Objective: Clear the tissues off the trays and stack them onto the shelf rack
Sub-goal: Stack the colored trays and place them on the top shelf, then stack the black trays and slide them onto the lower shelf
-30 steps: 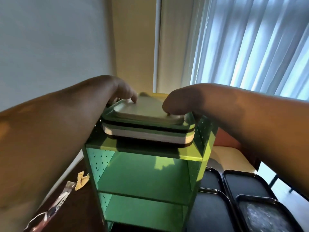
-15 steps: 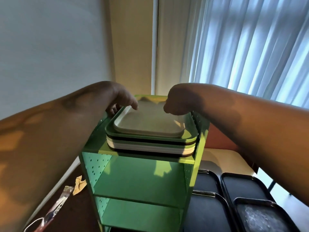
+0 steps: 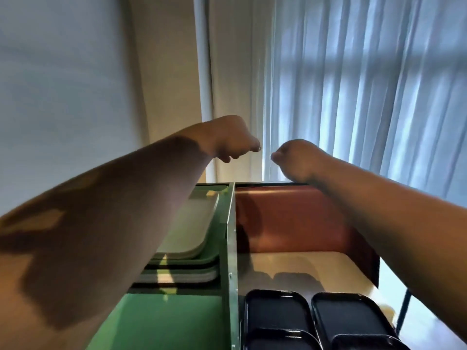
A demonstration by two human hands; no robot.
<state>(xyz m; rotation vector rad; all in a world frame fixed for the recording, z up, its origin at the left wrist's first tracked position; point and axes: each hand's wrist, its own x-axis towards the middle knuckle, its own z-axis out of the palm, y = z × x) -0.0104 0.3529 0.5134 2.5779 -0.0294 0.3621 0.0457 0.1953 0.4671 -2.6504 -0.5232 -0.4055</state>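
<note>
Cafeteria-type spot — stacked trays [image 3: 187, 238], booth seat [image 3: 290, 218].

Curled empty hands [image 3: 233, 140] above stacked trays [image 3: 192, 238].

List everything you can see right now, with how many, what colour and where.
shelf rack: one, green, lower left
stacked trays: several, pale grey, green and dark, on the rack's top shelf
black trays: at least four, bottom right, beside the rack
bench seat: one, cream, with a reddish-brown backrest, behind the black trays
curtain: sheer, pale blue-white, upper right
wall: white, left
left hand: one, fingers curled, empty, raised above the rack
right hand: one, fingers curled, empty, raised above the backrest
</note>
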